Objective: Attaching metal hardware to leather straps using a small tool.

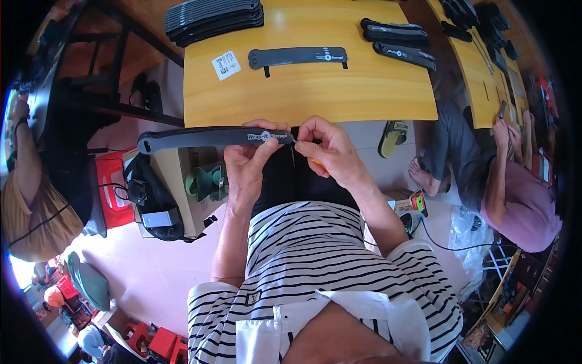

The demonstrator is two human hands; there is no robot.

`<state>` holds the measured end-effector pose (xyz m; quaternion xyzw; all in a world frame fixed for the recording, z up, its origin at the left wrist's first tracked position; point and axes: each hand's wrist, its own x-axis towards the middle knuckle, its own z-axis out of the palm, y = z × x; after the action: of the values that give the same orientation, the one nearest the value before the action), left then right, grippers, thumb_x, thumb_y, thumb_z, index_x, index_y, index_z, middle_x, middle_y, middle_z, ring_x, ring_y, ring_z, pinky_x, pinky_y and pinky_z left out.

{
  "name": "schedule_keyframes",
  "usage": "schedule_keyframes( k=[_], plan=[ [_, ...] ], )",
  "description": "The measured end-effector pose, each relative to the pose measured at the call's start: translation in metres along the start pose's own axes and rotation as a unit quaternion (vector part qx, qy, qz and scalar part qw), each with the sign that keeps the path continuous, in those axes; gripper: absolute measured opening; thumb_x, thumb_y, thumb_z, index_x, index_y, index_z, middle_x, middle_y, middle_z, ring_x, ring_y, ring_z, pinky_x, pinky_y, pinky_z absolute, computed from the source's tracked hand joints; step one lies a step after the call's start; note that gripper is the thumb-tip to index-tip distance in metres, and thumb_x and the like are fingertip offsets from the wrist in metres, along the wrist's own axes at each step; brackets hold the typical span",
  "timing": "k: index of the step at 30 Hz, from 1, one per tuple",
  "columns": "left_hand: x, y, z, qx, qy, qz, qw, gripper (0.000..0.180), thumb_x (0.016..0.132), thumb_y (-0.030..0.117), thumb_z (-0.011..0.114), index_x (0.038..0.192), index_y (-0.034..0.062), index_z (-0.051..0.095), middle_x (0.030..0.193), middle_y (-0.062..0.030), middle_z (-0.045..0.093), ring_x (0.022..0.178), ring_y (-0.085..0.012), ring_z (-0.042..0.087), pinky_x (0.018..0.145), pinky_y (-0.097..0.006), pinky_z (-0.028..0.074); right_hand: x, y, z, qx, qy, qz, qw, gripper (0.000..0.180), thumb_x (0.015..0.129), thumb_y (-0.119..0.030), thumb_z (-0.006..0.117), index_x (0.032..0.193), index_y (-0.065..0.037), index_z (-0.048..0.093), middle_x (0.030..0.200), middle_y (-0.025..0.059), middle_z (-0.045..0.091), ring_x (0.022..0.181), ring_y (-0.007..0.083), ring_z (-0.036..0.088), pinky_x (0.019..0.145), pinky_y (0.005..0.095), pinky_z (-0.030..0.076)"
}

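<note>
A dark grey strap bundle [194,138], long and flat with a slotted rounded end and pale print, stretches out to the left above my lap. My left hand [244,170] is closed around its right part, thumb on top. At the bundle's right tip, my right hand [337,155] pinches the narrow end between thumb and forefinger. A small orange object [319,168] shows under the curled fingers of that hand; its kind is hidden. On the yellow table beyond, a single grey strap [297,57] lies flat across two short black marks.
The yellow table [242,103] carries a large strap stack [213,21] at the far left, a white label sheet [226,65], and smaller strap bundles [405,54] at right. A cardboard box [182,176] stands by my left arm. A co-worker in a pink shirt [524,206] sits at right.
</note>
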<state>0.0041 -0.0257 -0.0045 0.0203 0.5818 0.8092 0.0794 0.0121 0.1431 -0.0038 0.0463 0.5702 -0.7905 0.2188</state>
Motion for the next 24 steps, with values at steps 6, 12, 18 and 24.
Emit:
schedule_keyframes(
  k=[6,12,18,24],
  plan=[
    [0.003,0.005,-0.012,-0.14,-0.027,-0.088,0.986,0.02,0.088,0.01,0.055,0.103,-0.0027,0.053,0.096,-0.0165,0.062,0.092,-0.022,0.063,0.082,-0.031,0.052,-0.004,-0.006,0.004,-0.048,-0.001,-0.046,0.998,0.018,0.081,-0.001,0.059,0.095,-0.003,0.048,0.073,0.0014,0.048,0.04,0.0035,0.038,0.034,0.0173,0.026],
    [0.005,0.009,-0.022,-0.172,-0.077,-0.16,0.969,0.022,0.09,0.013,0.052,0.104,-0.0038,0.053,0.095,-0.018,0.063,0.087,-0.0223,0.064,0.076,-0.029,0.055,-0.006,-0.008,0.002,-0.083,-0.032,-0.063,0.994,0.022,0.081,0.0,0.059,0.099,-0.003,0.047,0.073,0.0011,0.048,0.045,0.003,0.04,0.037,0.0158,0.029],
    [0.008,0.01,-0.026,-0.193,-0.12,-0.204,0.952,0.026,0.091,0.018,0.051,0.104,-0.005,0.052,0.09,-0.0171,0.063,0.082,-0.0217,0.066,0.072,-0.028,0.056,-0.005,-0.014,0.002,-0.287,-0.048,-0.219,0.932,0.032,0.079,0.003,0.06,0.11,-0.006,0.059,0.069,0.0027,0.045,0.057,0.0114,0.042,0.052,0.0239,0.037],
    [0.009,0.01,-0.028,-0.213,-0.147,-0.255,0.932,0.029,0.092,0.021,0.049,0.103,-0.0065,0.053,0.086,-0.0152,0.063,0.078,-0.0216,0.066,0.069,-0.027,0.057,-0.007,-0.005,-0.002,-0.365,-0.078,-0.295,0.88,0.037,0.079,0.004,0.059,0.113,-0.011,0.061,0.068,0.0039,0.042,0.059,0.0147,0.042,0.053,0.0277,0.037]
  ],
)
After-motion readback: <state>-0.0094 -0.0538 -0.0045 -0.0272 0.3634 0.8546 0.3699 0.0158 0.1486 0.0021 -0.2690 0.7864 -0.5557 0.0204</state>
